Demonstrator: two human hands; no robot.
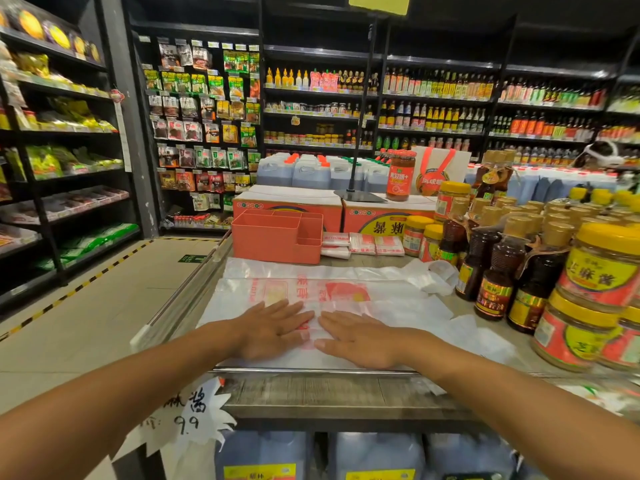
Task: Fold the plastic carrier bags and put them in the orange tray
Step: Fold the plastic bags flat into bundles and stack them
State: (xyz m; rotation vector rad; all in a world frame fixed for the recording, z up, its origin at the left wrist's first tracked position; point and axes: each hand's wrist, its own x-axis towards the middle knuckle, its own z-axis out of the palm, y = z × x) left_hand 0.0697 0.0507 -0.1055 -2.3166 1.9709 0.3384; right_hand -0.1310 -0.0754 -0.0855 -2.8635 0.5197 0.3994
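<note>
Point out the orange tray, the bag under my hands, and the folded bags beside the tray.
Orange tray [265,240]: head view, on its front wall.
Bag [346,292]: head view, on the red print near its middle.
Folded bags [362,243]: head view, on the middle one of the row.

White red-printed carrier bag [346,299] flat before empty orange tray [270,237].

Bright, even overhead store light; soft shadows; wide-angle bending at the edges; far shelves slightly blurred
</note>
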